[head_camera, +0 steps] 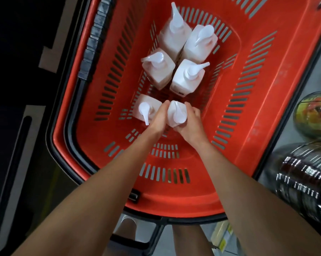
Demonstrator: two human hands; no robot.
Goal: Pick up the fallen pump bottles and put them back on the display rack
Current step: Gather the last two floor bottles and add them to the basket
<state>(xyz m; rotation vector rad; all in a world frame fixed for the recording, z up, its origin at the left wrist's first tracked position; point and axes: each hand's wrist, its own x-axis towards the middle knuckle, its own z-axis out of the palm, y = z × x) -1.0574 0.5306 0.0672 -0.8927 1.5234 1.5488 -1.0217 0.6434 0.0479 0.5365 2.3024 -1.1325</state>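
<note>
Both hands are reaching down into a red basket [252, 100] with slots in its walls. Six white pump bottles are standing upright inside it, in three rows of two.

The right hand [190, 124] is wrapping around the near right bottle [175, 113] from the right side, with its fingers curling over the bottle's far edge. The left hand [160, 116] is pressing flat against the left side of the same bottle, fingers straight and pointing away from the person. So the two hands are gripping this one bottle between them. Its pump is pointing toward the person.

Just to its left, the near left bottle [146, 108] is standing with its pump [144, 112] also pointing toward the person — the left hand is lying right beside it, maybe touching it.

The middle left bottle [158, 68] and the middle right bottle [187, 77] are standing side by side. Behind them the far left bottle [174, 32] and the far right bottle [200, 42] are standing close together near the far wall.

Some blurry jars [314, 115] are showing at the right edge, outside the basket.
</note>
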